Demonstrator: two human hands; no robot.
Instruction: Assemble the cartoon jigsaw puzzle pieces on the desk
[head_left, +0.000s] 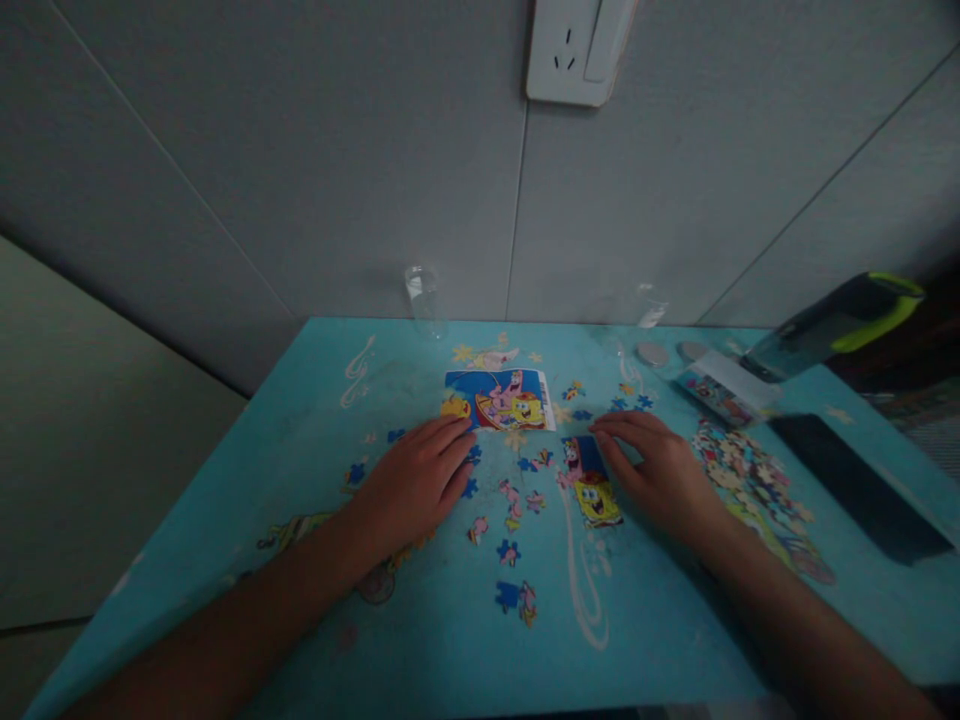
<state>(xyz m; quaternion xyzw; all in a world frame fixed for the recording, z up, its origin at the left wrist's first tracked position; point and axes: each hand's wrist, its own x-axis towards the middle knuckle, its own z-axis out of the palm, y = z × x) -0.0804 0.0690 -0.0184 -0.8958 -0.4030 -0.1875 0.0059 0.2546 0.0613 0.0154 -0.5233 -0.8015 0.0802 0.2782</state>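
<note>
Picture card, in your head view: the card lies flat on the bench; take every place below from it.
Left hand: your left hand rests at the card's near left corner, fingers bent and close together; you cannot tell from here whether they pinch anything.
Right hand: your right hand is right of the card and slightly nearer you, index finger and thumb over the far edge of the joined section; whether they grip a piece cannot be made out.
Joined section: the joined section lies just nearer you than the card's right corner, yellow face and blue strip showing.
Loose pieces: the loose pieces are scattered between you and the card; the piece pile sits well to its right.
Fitting: match colour and outline against the card before pressing; steady the section with one fingertip, lower the tab straight in, and don't force it, since a sideways push could probably split the seams.
</note>
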